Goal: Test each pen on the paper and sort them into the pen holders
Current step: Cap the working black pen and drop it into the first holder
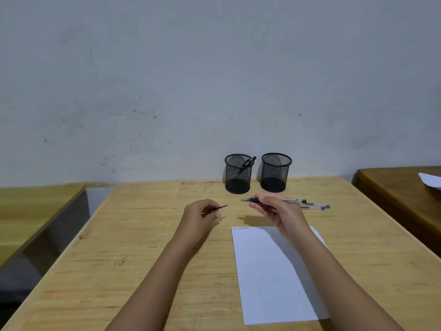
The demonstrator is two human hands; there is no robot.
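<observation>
My right hand (pixel 274 210) grips a pen (pixel 253 200) with a black grip, its bare tip pointing left above the table. My left hand (pixel 202 212) pinches a thin dark piece, seemingly the pen's cap (pixel 220 207), a short way left of the tip. A white sheet of paper (pixel 269 278) lies below my right hand, with small scribbles at its top left corner. Two black mesh pen holders stand at the back: the left holder (pixel 237 174) has a dark pen (pixel 247 163) leaning in it, the right holder (pixel 275 173) looks empty. Two blue-capped pens (pixel 317 207) lie right of my hand.
The wooden table (pixel 143 247) meets a grey wall behind the holders. A lower bench (pixel 35 206) stands to the left across a gap. Another wooden table (pixel 401 192) with a sheet of white paper (pixel 430 180) stands at the right.
</observation>
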